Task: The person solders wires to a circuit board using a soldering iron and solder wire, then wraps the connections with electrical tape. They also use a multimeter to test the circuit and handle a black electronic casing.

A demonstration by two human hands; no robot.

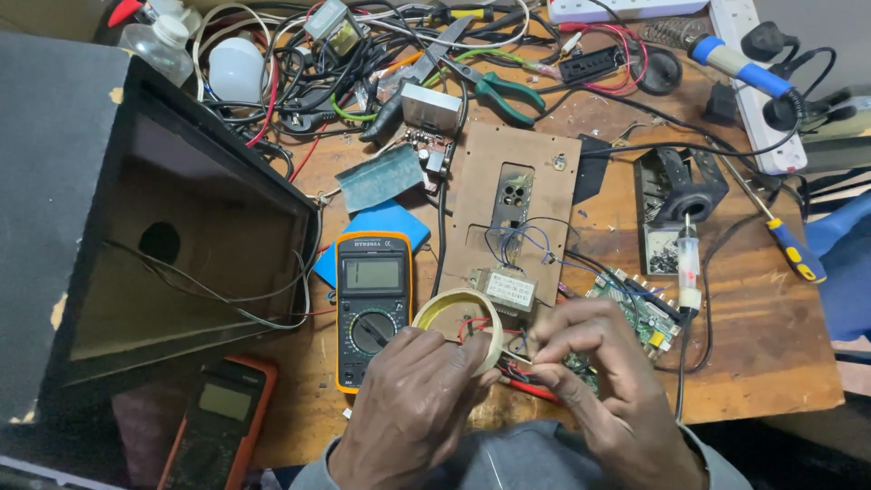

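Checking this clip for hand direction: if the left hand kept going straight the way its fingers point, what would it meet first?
The left hand holds a roll of tape and points up-right. Beyond the roll, it would probably meet the small transformer on the brown board first; depth is unclear.

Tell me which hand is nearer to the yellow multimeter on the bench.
Left. The left hand, holding a roll of tape, sits right beside the yellow multimeter, at its lower right edge. The right hand is farther right, over the circuit board.
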